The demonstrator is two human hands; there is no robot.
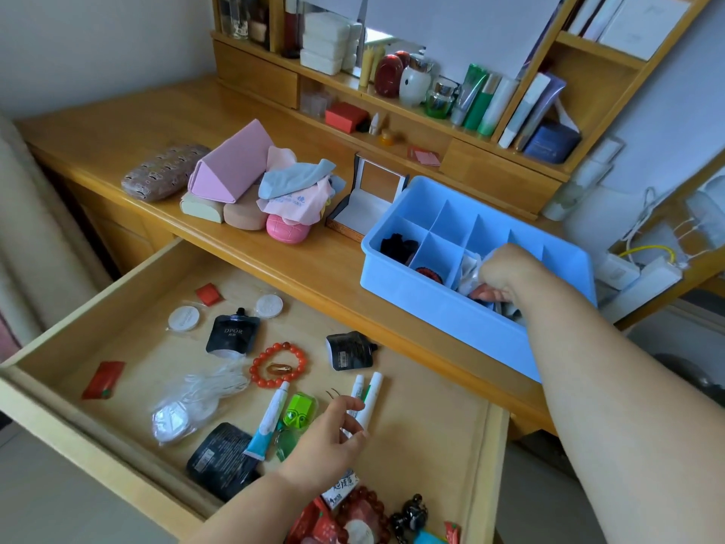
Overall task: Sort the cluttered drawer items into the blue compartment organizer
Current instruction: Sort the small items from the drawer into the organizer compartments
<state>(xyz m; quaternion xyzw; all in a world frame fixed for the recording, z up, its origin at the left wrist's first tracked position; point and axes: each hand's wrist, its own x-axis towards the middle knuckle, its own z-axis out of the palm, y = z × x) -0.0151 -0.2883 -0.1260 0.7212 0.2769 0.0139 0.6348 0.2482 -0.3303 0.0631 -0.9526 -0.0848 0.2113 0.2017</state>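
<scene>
Drawer [129, 292] stands pulled open below the desk, holding from its left side red packets [104, 379], round white pads [183, 319], black pouches [232, 335], a red bead bracelet [279, 364] and a blue-capped tube [270, 420], and near its middle the left hand [327, 445] pinches two white tubes [367, 398] between thumb and fingertips. Further right on the desktop sits the blue compartment organizer [431, 308], with something black [398, 247] in its left cell and a red-rimmed thing [429, 274] beside it, too small to name. Over a middle cell the right hand [506, 274] curls its fingers around crumpled white wrappers [470, 274], and the arm hides the organizer's right end.
</scene>
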